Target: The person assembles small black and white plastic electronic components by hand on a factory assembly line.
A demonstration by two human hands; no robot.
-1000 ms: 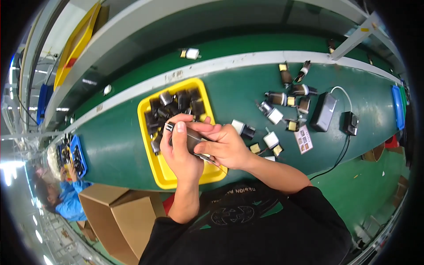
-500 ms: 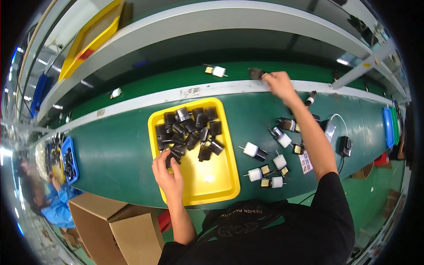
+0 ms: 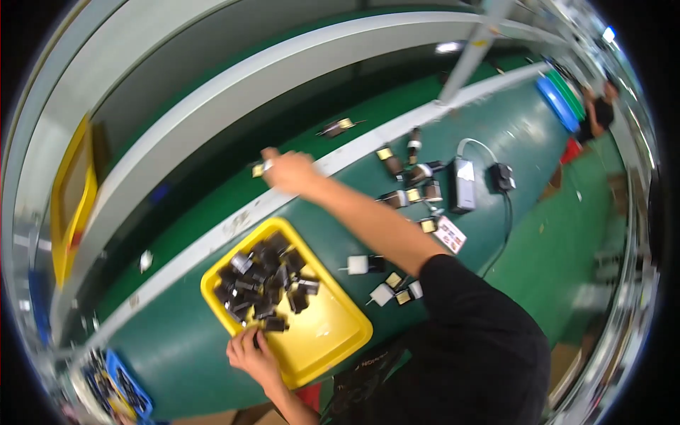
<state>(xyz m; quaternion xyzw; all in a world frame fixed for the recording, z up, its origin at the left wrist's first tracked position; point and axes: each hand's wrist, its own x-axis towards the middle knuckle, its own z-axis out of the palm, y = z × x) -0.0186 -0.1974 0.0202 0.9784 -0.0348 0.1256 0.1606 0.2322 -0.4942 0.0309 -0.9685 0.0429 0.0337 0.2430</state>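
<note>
My right hand (image 3: 292, 173), blurred by motion, reaches over the green belt beyond the bench rail. Its fingers are closed on a small white plug-like part (image 3: 266, 166), with a yellow piece beside it. My left hand (image 3: 253, 358) is at the near left rim of a yellow tray (image 3: 333, 354). Thumb and fingers there pinch a small black part (image 3: 256, 341), mostly hidden. Black plug-like housings (image 3: 265, 262) lie heaped in the far half of the tray. On the belt, right of my right hand, rests a dark part with a yellow piece (image 3: 338, 127).
White and black parts (image 3: 360, 265) lie right of the tray, partly behind my right arm. Farther right are dark parts (image 3: 392, 163), a printed card (image 3: 449, 234), a grey box (image 3: 462, 185) and a corded black adapter (image 3: 502, 177). Blue bins stand at both ends; a person (image 3: 601, 113) sits far right.
The view has turned, so the bench slants now. My right hand has let go of the dark part on the belt and moved left to the white part. My left hand stays by the tray.
</note>
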